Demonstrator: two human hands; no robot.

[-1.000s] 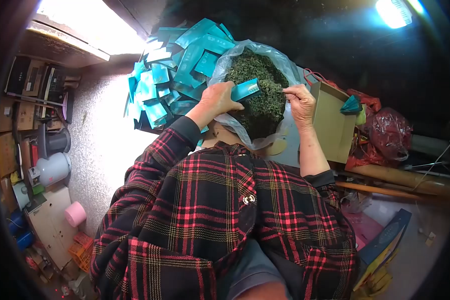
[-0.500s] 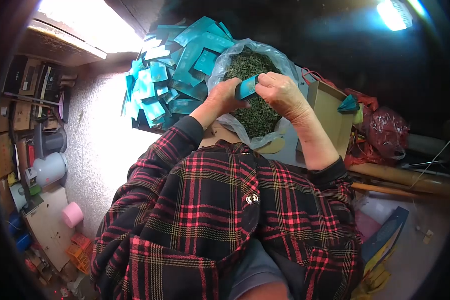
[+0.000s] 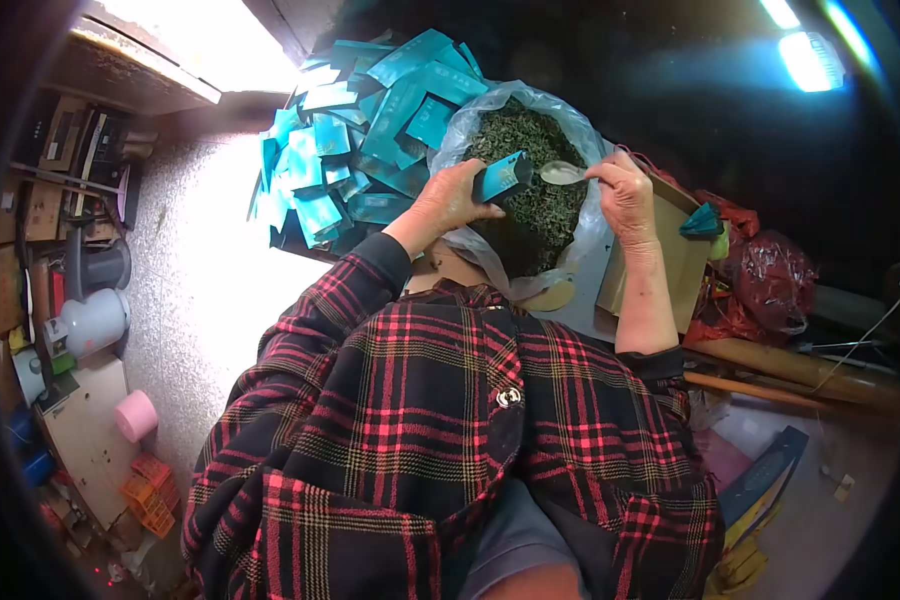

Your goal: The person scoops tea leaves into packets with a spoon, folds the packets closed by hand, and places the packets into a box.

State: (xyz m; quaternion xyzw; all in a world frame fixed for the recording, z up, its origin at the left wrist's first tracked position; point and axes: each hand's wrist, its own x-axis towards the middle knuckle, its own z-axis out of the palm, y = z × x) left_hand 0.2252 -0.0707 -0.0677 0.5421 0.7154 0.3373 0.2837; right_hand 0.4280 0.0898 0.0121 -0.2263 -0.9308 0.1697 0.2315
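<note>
Left grip [image 3: 446,200] holds a blue packet [image 3: 503,177], likely light, bendy: pinch its sides. Right grip [image 3: 626,200], at three o'clock, holds a spoon [image 3: 563,174].

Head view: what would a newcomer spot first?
Probably the heap of bright blue packets, left of a plastic bag full of green leaf bits. Over the leaf bits, the left hand holds a blue packet, the right hand a spoon.
</note>
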